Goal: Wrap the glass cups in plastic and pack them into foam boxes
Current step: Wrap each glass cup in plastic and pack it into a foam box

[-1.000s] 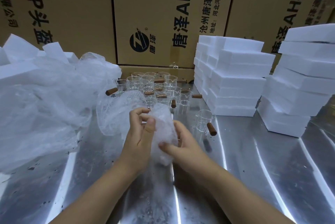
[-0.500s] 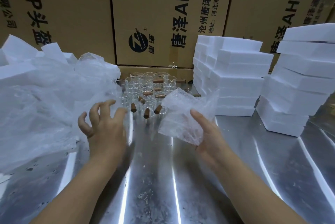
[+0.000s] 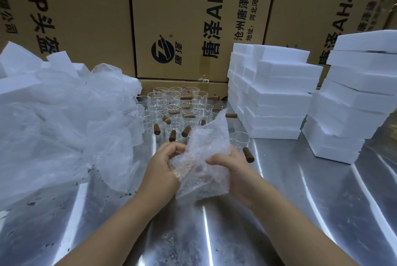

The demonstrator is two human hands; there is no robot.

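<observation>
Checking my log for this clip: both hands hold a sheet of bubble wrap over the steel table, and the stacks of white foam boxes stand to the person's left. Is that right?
Not quite. In the head view the left hand and right hand do hold the bubble wrap over the steel table, but the stacks of foam boxes stand to the person's right.

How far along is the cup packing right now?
Done: nothing visibly packed; the foam boxes sit stacked and closed. In hand: both hands, left and right, hold a bubble wrap sheet. Left: many bare glass cups wait on the table.
</observation>
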